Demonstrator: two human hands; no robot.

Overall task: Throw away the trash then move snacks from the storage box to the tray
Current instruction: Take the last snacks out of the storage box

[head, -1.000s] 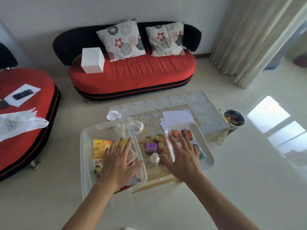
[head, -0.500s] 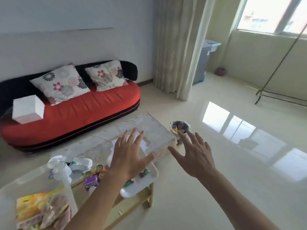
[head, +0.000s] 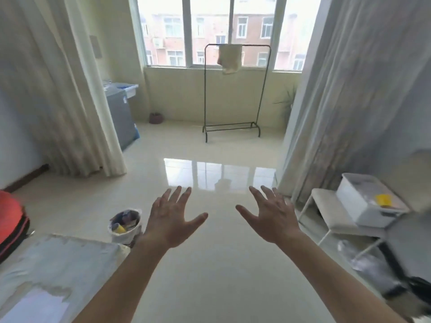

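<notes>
The storage box, the tray and the snacks are out of view now. Of the task's things only the trash bin (head: 125,226) shows. It stands on the floor just beside the far right corner of the cloth-covered bench (head: 65,262), with wrappers lying in its white liner.

Both hands hold nothing. The left hand (head: 172,220) and the right hand (head: 271,217) hang over the bare floor, palms down, fingers straight and spread, apart from each other and touching nothing. The left hand is just right of the bin.

A second ago the view looked down on the bench, with the left hand spread over the storage box and the right hand over the tray. Half a second ago the head had swung right and both hands had come off them. Now the view has turned further, toward the window, and the box and tray are gone from sight. With trash in the bin and both hands empty, the person seems to be turning away from the work rather than reaching for another snack, so the task is probably done or close to it.

A sheet of paper (head: 35,306) lies on the near end of the bench, and a red sofa (head: 10,220) shows at the left edge. On the right a white stool (head: 326,206) carries a white box (head: 368,201). Far off, a clothes rack (head: 263,89) with a towel (head: 229,58) stands before the window.
</notes>
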